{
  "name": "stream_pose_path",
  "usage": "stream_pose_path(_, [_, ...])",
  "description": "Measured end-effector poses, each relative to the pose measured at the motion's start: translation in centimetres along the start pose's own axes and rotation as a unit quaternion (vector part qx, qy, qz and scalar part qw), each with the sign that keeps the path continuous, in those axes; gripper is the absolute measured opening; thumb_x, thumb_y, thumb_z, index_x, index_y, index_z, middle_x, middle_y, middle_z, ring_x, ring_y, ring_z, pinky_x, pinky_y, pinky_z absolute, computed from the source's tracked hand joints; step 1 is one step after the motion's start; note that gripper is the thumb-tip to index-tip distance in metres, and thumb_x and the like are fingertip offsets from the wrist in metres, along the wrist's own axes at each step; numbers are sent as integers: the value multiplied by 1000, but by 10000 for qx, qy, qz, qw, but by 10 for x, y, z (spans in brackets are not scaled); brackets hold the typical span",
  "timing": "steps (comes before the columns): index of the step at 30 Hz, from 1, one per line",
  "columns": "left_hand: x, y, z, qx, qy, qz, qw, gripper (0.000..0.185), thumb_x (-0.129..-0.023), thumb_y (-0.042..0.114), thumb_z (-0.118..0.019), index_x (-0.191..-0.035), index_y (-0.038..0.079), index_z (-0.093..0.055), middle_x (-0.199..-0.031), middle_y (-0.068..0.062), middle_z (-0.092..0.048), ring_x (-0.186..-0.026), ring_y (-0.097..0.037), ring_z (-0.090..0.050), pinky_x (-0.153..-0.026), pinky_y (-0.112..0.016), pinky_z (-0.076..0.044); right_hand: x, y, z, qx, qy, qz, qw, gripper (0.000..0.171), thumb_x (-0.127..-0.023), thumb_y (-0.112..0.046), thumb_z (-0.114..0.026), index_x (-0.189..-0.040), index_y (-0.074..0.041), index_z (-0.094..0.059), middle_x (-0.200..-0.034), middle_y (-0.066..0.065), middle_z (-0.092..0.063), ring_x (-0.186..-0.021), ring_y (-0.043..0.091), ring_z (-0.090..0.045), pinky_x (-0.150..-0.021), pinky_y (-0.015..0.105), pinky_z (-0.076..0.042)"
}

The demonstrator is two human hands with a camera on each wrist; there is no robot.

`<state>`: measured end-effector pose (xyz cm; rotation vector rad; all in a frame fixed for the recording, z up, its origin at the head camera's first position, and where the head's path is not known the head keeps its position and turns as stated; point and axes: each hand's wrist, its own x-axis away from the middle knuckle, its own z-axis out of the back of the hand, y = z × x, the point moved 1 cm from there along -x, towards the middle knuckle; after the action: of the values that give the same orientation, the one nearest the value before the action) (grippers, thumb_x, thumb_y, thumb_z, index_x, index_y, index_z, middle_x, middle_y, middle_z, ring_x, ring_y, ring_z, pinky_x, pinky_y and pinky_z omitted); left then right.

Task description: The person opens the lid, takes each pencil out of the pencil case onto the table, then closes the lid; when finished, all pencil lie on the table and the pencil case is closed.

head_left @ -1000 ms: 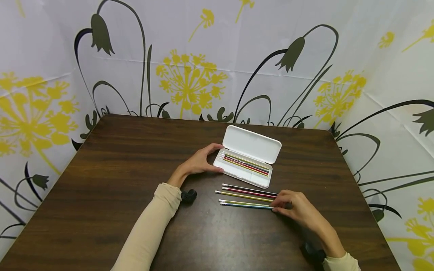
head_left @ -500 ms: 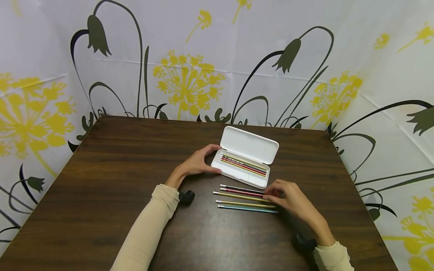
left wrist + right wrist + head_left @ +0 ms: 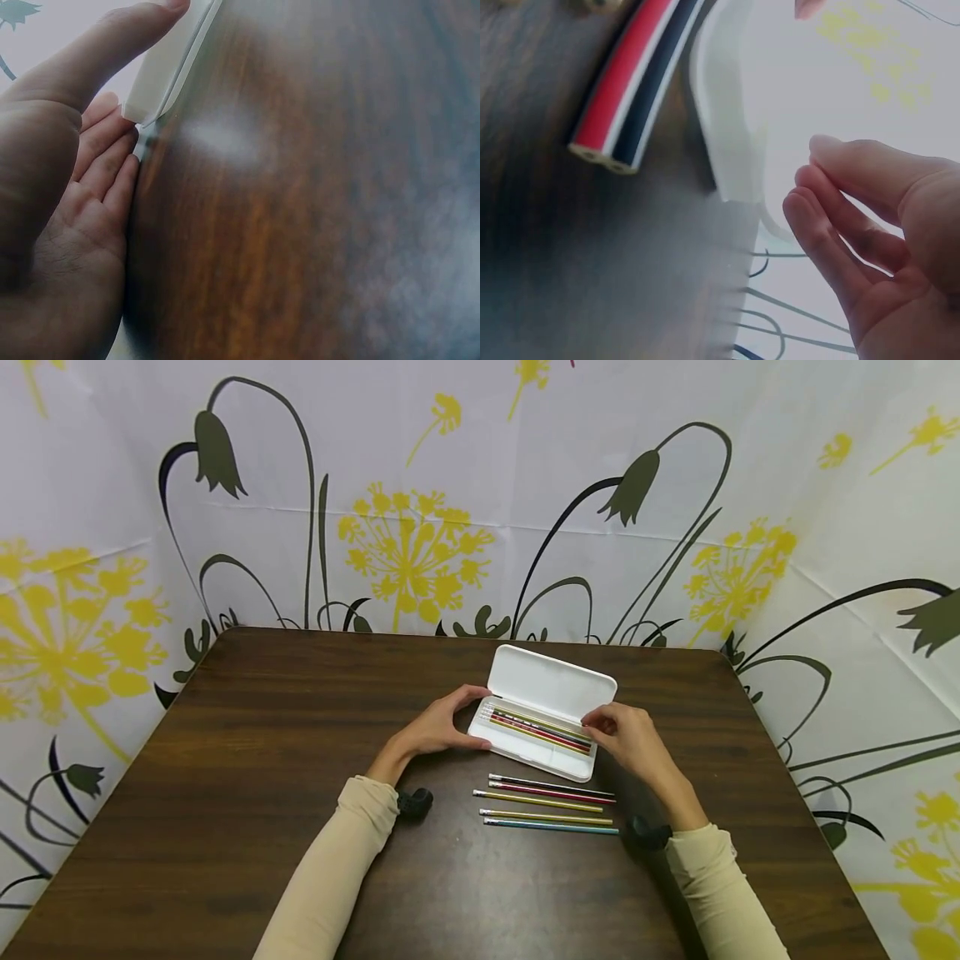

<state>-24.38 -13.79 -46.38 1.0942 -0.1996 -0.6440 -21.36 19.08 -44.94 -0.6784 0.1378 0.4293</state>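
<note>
Picking it up left of centre on my head feed: the left hand (image 3: 438, 724) stays put, thumb on the near side and fingers at the far corner, gripping the left end of the white pencil case (image 3: 528, 748). That case sits just right of centre, lid (image 3: 551, 683) tipped back towards the top of the frame, a row of pencils (image 3: 540, 732) lying inside. Below it, lower centre on the table (image 3: 247, 760), five loose ones: black pencil (image 3: 551, 785), red pencil (image 3: 552, 792), two gold pencils (image 3: 538, 802), blue pencil (image 3: 551, 827). Same five I counted half a second ago! And here's the change, right of centre: the right hand (image 3: 633, 743) has left that loose set and gone up to the case's right end, fingertips by the pencil ends. Thumb and fingers are drawn close together; on the right wrist feed I see no pencil between them, but whether they're pinching anything, I can't tell. As I read it, the work has switched from sorting the loose ones to the case's contents, nothing carried across.
</note>
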Motion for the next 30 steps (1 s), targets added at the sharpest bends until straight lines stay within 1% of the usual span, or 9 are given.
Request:
stream_pose_path(4, [0,-1,-1,-11,28,50,10000,79,-73,7,-87,-138,-6,-44,-143,-24,-45,-137,-36,-36,-111,-50,-27,1,5,-4,135,-203,58,9997,9,-86,-7,-76,-93,-2,-74,-85,3,-69,-75,16,-64,-68,35,-55])
stream_pose_path(7, [0,-1,-1,-14,31,89,10000,79,-73,6,-87,-139,-5,-43,-143,-24,-44,-138,-36,-35,-112,-50,-27,1,5,-7,510,-307,262,9979,10,-84,-6,-79,-92,-3,-74,-84,3,-68,-76,17,-62,-70,36,-52])
stream_pose_path(10, [-1,0,-1,-2,22,87,10000,80,-73,7,-87,-139,-6,-43,-143,-23,-44,-138,-35,-35,-112,-49,-26,1,3,-11,937,-377,464,9938,12,-81,-7,-81,-90,-5,-75,-82,2,-69,-77,19,-56,-68,37,-48])
stream_pose_path(13, [-2,-1,-1,6,6,77,10000,80,-73,7,-87,-139,-6,-43,-143,-23,-44,-138,-35,-35,-112,-48,-26,1,0,-14,1177,-440,547,9906,12,-80,-8,-82,-90,-6,-76,-83,2,-70,-79,21,-54,-68,38,-47])
stream_pose_path(16, [-6,-18,-2,-30,45,87,9999,83,-72,14,-90,-140,0,-45,-144,-17,-45,-138,-29,-36,-112,-45,-27,1,-1,-18,1379,-434,631,9875,11,-80,-6,-82,-90,-6,-77,-86,4,-71,-83,22,-54,-69,38,-48])
stream_pose_path(20, [-10,-42,-5,-152,95,141,9997,86,-70,27,-91,-141,10,-46,-144,-4,-47,-138,-18,-36,-113,-40,-27,1,-1,-21,1706,-430,827,9809,10,-81,-6,-81,-90,-5,-77,-86,5,-70,-81,23,-53,-67,38,-49])
stream_pose_path(21, [-10,-42,-4,-191,84,172,9996,86,-70,28,-91,-141,11,-46,-143,-3,-47,-138,-16,-36,-112,-39,-28,1,-1,-22,1778,-445,854,9793,10,-81,-6,-80,-91,-5,-78,-86,5,-70,-79,23,-52,-66,38,-49])
stream_pose_path(24, [-11,-42,-4,-227,84,191,9995,86,-70,29,-91,-141,13,-46,-143,-1,-47,-138,-14,-36,-113,-37,-27,1,-1,-22,1849,-424,897,9777,9,-81,-6,-81,-90,-6,-78,-84,5,-70,-77,23,-52,-63,38,-48])
stream_pose_path(30, [-11,-43,-5,-167,81,161,9997,86,-69,29,-91,-140,12,-46,-143,-2,-47,-138,-17,-36,-113,-40,-27,4,1,-23,1641,-134,868,9825,10,-78,-5,-83,-86,-7,-78,-79,2,-68,-75,21,-54,-64,37,-48])
